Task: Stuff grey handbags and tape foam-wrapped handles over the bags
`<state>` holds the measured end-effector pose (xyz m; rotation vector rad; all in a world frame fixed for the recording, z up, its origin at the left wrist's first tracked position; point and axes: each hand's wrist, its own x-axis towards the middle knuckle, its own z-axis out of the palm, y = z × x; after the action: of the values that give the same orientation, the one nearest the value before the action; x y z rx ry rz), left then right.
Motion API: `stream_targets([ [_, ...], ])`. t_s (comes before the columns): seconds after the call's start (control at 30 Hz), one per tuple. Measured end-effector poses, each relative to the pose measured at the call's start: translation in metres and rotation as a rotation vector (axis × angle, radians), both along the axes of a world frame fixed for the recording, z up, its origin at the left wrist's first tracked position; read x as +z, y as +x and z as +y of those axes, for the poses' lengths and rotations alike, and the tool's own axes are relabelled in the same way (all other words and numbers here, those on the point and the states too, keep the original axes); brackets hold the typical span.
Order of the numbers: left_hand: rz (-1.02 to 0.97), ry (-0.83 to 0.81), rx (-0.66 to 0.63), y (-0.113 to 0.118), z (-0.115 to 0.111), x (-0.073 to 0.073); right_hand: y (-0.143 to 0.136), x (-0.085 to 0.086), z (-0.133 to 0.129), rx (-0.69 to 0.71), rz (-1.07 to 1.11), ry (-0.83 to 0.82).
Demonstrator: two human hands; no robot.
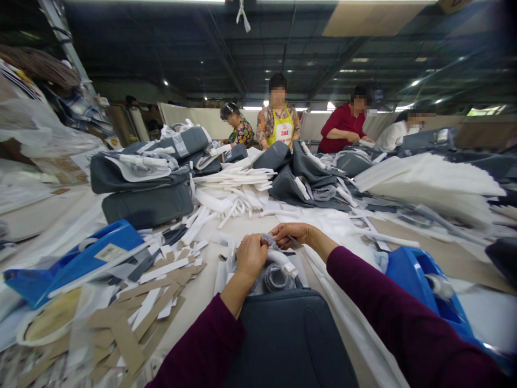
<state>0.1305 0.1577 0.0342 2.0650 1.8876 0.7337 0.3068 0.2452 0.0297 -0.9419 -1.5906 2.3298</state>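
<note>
A dark blue-grey bag (293,337) lies before me, its top end pointing away. Beyond that end, a white foam-wrapped handle (278,257) curves up, and a grey strap (278,278) is coiled inside the curve. My left hand (251,256) is closed at the upper left of the handle, its fingers pinching the end of a greyish wrapped piece (270,241). My right hand (291,234) pinches the same piece from the right, thumb and fingers pressed together. The two hands are nearly touching. Clear plastic film surrounds the handle.
Cardboard strips (161,291) and a blue bin (81,264) lie left; another blue bin (428,285) stands right. White foam tubes (234,188) and stacked dark bags (147,205) fill the table beyond. Several people work at the far side, one in a yellow apron (283,128).
</note>
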Motion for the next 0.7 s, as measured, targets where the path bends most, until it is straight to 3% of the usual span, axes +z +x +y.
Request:
stream_targets([
  [0.2, -0.029, 0.157, 0.008, 0.004, -0.003, 0.007, 0.013, 0.005, -0.001, -0.319, 0.023, 0.062],
  [0.4, -0.108, 0.385, -0.207, 0.006, -0.005, 0.012, 0.021, 0.014, -0.026, -0.453, 0.162, 0.045],
  [0.57, -0.194, 0.391, -0.332, 0.008, -0.008, 0.017, 0.015, 0.019, -0.038, -0.575, 0.355, 0.065],
  [0.7, -0.532, 0.266, -0.337, 0.005, -0.003, 0.015, 0.007, 0.018, -0.042, -0.652, 0.464, 0.133],
])
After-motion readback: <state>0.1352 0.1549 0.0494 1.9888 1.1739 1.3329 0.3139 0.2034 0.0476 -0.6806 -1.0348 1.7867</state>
